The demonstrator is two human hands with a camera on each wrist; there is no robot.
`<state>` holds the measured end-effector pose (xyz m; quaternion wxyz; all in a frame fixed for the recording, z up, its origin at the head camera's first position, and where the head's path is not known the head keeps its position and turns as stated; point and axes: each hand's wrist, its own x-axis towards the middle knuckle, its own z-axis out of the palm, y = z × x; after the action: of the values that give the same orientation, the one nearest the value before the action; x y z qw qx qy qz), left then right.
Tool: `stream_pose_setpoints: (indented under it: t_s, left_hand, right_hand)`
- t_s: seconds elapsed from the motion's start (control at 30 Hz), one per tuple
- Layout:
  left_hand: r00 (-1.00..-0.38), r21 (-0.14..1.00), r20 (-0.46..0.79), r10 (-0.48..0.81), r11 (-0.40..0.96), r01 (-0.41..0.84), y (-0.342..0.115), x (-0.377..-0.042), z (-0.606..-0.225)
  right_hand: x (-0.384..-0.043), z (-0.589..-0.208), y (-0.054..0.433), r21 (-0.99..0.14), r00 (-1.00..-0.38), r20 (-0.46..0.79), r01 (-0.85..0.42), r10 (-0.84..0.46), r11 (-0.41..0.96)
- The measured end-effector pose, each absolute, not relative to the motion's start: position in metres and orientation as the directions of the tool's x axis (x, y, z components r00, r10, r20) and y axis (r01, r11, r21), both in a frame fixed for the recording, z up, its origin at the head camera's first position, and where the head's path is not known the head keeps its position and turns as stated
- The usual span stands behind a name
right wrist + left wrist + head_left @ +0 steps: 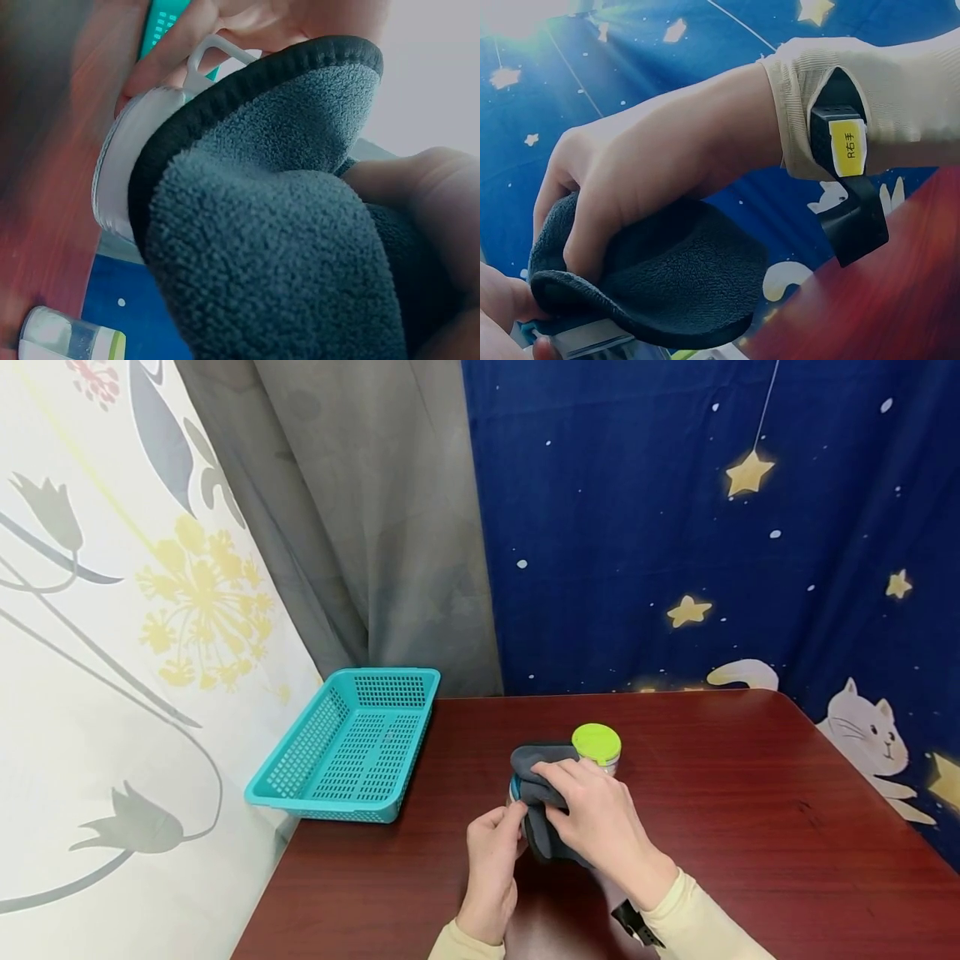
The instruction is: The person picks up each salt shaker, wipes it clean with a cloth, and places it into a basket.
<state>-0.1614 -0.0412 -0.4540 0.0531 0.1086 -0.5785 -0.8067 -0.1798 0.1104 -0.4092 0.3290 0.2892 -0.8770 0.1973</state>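
Note:
My right hand [600, 814] grips a dark grey fleecy cloth [551, 839] with a black stitched edge, its fingers pushed into the folds. The cloth drapes over a clear jar [124, 169] with a blue lid [514, 787], covering most of it. In the right wrist view a pale loop handle [201, 58] stands out from the jar's end. My left hand [491, 860] holds the jar at that end, thumb and fingers pinching near the lid. Just behind the cloth is a second clear jar with a lime green lid [597, 742].
A turquoise perforated basket [337, 806] rests on the left part of the dark red table [720, 827]. Grey and blue star-patterned curtains [645, 527] hang behind the table's far edge. A patterned white curtain [90, 693] borders the left side.

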Motion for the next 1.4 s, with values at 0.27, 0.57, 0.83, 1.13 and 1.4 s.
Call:
stream_pose_setpoints:
  t_s: [0.27, 0.57, 0.83, 1.13, 1.4]
  left_hand:
    - [-0.972, 0.947, -0.107, -0.210, -0.320, -0.035, -0.040, -0.160, -0.454]
    - [-0.974, 0.946, -0.130, -0.188, -0.317, -0.065, -0.040, -0.158, -0.452]
    - [-0.975, 0.958, -0.124, -0.183, -0.277, -0.070, -0.038, -0.156, -0.450]
    - [-0.971, 0.945, -0.174, -0.165, -0.306, -0.117, -0.039, -0.160, -0.457]
    - [-0.970, 0.939, -0.182, -0.158, -0.322, -0.123, -0.039, -0.160, -0.454]
  right_hand:
    - [-0.180, -0.409, 0.111, -0.167, -0.624, 0.684, -0.637, -0.377, 0.752]
    - [-0.181, -0.410, 0.116, -0.175, -0.642, 0.675, -0.619, -0.365, 0.766]
    - [-0.200, -0.413, 0.132, -0.273, -0.718, 0.659, -0.506, -0.224, 0.818]
    - [-0.205, -0.420, 0.134, -0.284, -0.727, 0.652, -0.499, -0.217, 0.819]
    - [-0.207, -0.425, 0.132, -0.265, -0.707, 0.668, -0.517, -0.232, 0.814]
